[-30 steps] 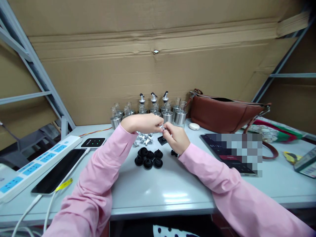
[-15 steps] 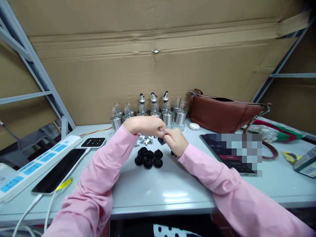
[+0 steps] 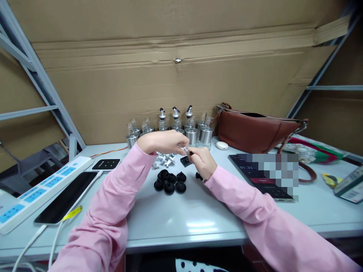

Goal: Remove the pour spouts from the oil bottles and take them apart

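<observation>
My left hand (image 3: 163,142) is bent over at the wrist, its fingers pinching a small silver pourer spout (image 3: 185,149). Close against it, my right hand (image 3: 204,162) is closed on a small black piece (image 3: 191,153), which meets the spout; the fingers hide much of both parts. Below the left hand lies a pile of silver pourer spouts (image 3: 165,160). Small black parts (image 3: 185,162) lie under the joined fingertips, and more black bits (image 3: 199,176) sit beside my right wrist. Several round black stoppers (image 3: 169,187) are grouped nearer to me.
Glass bottles with metal sleeves (image 3: 191,135) line the back, some topped with pourers (image 3: 189,111). A brown handbag (image 3: 255,132), a white round case (image 3: 222,145) and a phone (image 3: 262,177) are to the right. A power strip (image 3: 47,189) and another phone (image 3: 66,198) lie left.
My fingertips have come slightly apart, so the silver spout and the black piece show between them. The view has shifted slightly.
</observation>
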The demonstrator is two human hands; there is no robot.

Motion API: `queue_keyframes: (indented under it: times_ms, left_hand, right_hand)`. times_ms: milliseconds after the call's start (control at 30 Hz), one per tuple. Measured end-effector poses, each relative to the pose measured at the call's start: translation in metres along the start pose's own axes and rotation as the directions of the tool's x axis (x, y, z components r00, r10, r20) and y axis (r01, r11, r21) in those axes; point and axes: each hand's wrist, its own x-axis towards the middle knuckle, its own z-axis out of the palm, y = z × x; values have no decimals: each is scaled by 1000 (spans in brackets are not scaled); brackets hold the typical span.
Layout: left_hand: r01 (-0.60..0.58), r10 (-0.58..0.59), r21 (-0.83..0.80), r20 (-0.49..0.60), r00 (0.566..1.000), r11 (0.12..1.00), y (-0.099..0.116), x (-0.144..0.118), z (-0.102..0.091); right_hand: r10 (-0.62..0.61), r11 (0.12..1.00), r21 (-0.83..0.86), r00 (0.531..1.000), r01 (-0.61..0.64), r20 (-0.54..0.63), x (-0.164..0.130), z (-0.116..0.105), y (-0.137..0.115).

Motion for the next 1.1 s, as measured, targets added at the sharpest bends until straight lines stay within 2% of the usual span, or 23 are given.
queue_keyframes:
  times_ms: [300,600,733,800,867,933,1033,1100]
  left_hand:
    - [11,-11,-20,-23,1000,1000,-4,5,2]
    - [95,-94,44,-28,995,994,-9,10,6]
    - [120,-120,16,-47,992,993,-16,7,4]
    - [115,-116,-7,-56,992,993,-18,5,2]
    - [108,-109,-20,-54,993,994,-18,3,0]
    - [102,-104,-32,-46,994,994,-17,2,-1]
    - [83,-84,-49,-36,996,995,-16,2,-1]
    - [81,-82,-49,-37,996,996,-16,2,-1]
  right_hand:
    - [54,998,-28,999,-54,0,1,4,2]
    - [33,996,-86,998,-28,55,2,10,5]
    - [-6,995,-103,997,15,81,11,0,14]
    - [69,983,-177,992,-49,109,16,-11,23]
    - [211,947,-279,963,-159,170,19,-22,33]
    - [322,914,-347,897,-210,304,19,-29,41]
    - [384,901,-380,789,-208,480,16,-31,48]
    - [396,899,-388,751,-202,528,12,-28,48]
